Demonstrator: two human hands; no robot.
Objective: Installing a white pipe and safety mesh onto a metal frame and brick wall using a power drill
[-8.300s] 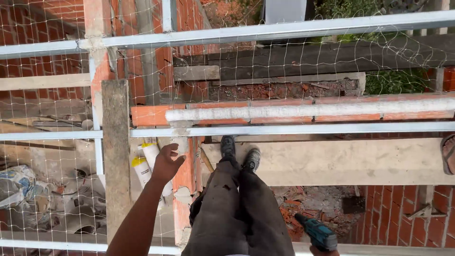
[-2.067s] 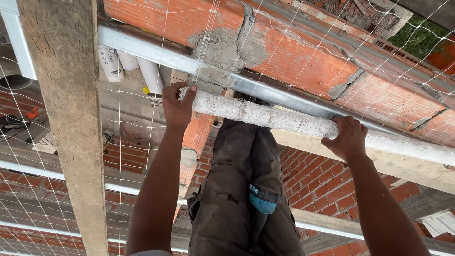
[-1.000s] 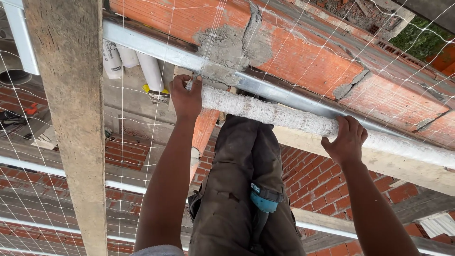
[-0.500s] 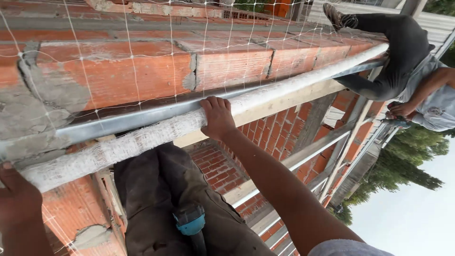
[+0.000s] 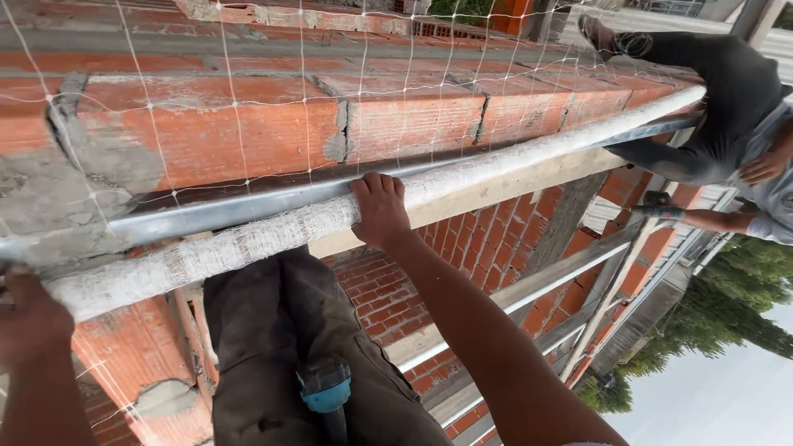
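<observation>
A long roll of white netting (image 5: 248,239) lies along a grey metal rail (image 5: 206,211) against a red brick wall (image 5: 248,124). My right hand (image 5: 380,206) grips the roll near its middle. My left hand (image 5: 29,318) holds the roll's near end at the left edge of the view. White mesh (image 5: 273,49) is stretched over the bricks above. A teal power drill (image 5: 325,388) hangs at my hip, above my dark trousers (image 5: 273,330).
Another person (image 5: 719,107) in dark clothes crouches at the far end of the roll, one hand at a tool on the rail (image 5: 661,206). Wooden planks (image 5: 496,194) and metal scaffold rails (image 5: 529,297) run below. Trees (image 5: 710,330) and sky lie far down at the right.
My view has swung from looking straight down to looking right along the wall. Both hands, earlier free, now hold the netting roll on the rail. The other person has come into view.
</observation>
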